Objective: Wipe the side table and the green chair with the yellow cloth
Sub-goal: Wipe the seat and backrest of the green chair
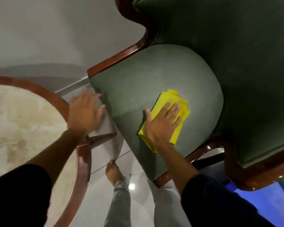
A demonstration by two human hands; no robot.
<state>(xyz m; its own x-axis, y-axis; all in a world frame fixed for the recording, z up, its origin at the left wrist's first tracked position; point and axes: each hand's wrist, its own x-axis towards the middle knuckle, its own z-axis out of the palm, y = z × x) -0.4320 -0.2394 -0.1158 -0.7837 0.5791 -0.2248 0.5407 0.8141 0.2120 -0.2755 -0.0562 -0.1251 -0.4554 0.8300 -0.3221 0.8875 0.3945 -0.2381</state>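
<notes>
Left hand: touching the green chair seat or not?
Cannot tell. In the head view the left hand is motion-blurred at the front edge of the green chair; no plain contact or gap shows.

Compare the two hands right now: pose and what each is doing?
The right hand lies flat on the yellow cloth on the green chair seat; the left hand holds nothing, between chair and side table. Right is sharp; left is motion-blurred. Both are bare, fingers spread.

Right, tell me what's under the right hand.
The folded yellow cloth lies under the right hand, pressed flat on the green chair seat. The cloth's middle and the seat beneath it are covered; only its edges show around the fingers.
</notes>
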